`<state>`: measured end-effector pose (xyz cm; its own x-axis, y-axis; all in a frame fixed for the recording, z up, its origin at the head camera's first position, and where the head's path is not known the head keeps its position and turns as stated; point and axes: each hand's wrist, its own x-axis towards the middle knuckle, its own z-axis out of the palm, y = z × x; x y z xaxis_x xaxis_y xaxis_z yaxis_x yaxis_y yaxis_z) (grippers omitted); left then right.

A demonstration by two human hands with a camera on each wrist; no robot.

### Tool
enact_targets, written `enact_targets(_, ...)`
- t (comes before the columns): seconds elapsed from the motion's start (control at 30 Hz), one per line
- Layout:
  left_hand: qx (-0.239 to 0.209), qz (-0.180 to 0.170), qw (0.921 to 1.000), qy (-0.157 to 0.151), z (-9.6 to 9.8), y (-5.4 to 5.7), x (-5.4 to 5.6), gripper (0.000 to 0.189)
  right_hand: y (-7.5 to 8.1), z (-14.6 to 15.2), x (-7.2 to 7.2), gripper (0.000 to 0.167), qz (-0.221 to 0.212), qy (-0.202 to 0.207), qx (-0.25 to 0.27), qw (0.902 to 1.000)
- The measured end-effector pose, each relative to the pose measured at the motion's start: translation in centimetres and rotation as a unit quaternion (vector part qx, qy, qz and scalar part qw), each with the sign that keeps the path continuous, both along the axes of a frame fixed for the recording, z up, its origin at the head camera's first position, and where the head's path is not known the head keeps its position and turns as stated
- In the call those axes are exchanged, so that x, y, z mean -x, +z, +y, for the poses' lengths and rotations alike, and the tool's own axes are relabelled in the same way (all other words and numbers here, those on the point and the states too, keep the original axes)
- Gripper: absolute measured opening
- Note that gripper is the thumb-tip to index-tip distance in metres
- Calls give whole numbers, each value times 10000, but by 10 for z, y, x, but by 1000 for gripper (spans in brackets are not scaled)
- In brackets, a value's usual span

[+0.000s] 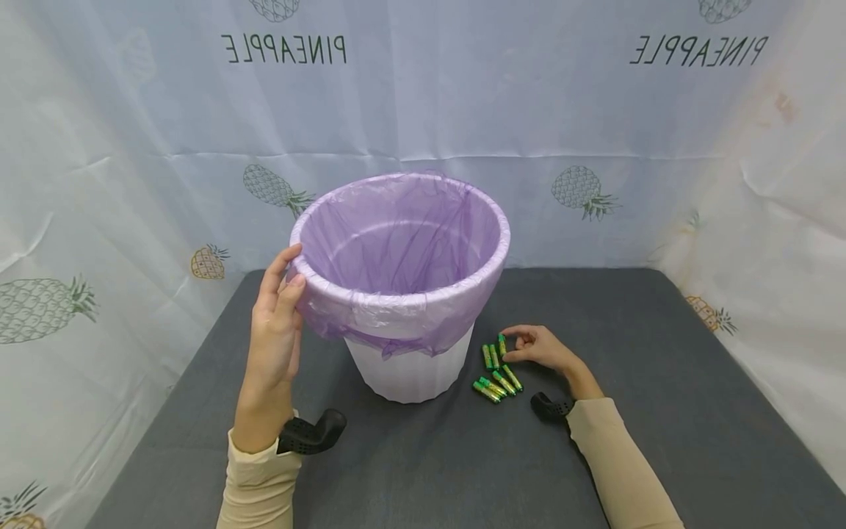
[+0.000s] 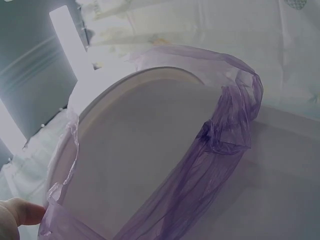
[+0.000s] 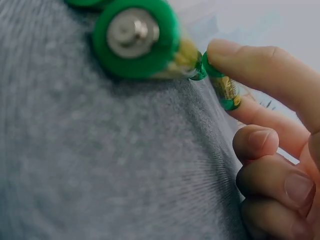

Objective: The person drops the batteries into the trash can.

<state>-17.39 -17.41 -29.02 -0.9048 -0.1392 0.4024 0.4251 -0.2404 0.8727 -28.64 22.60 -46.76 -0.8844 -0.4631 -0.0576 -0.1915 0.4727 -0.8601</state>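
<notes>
A white trash bin (image 1: 410, 371) with a purple bag (image 1: 403, 220) folded over its rim stands mid-table. My left hand (image 1: 272, 338) touches the bin's left side, its fingertips and thumb against the bag-covered rim. In the left wrist view, the bag (image 2: 185, 195) drapes outside the bin, and one finger (image 2: 27, 212) meets its edge. To the right of the bin, my right hand (image 1: 538, 345) pinches a green and gold battery (image 3: 226, 90) between thumb and index finger, the other fingers curled in. Several matching batteries (image 1: 487, 391) lie close by on the table.
A dark grey cloth (image 1: 423, 470) covers the table. Pineapple-print curtains (image 1: 449, 103) hang behind it and at both sides. A black wrist device (image 1: 312, 433) sits on the left wrist, another black device (image 1: 551, 408) on the right.
</notes>
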Motion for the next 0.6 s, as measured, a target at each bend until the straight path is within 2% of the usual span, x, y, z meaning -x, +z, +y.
enact_targets(0.2,10,-14,10000,30,1,0,-1,38,2,1,-2,56,-82,-50,100,9999)
enact_targets(0.4,-114,28,9999,3,1,1,-1,37,14,-1,-4,53,42,31,378,9993)
enact_targets(0.6,-121,48,9999,-53,0,0,0,38,24,-2,-5,52,137,79,398,9991)
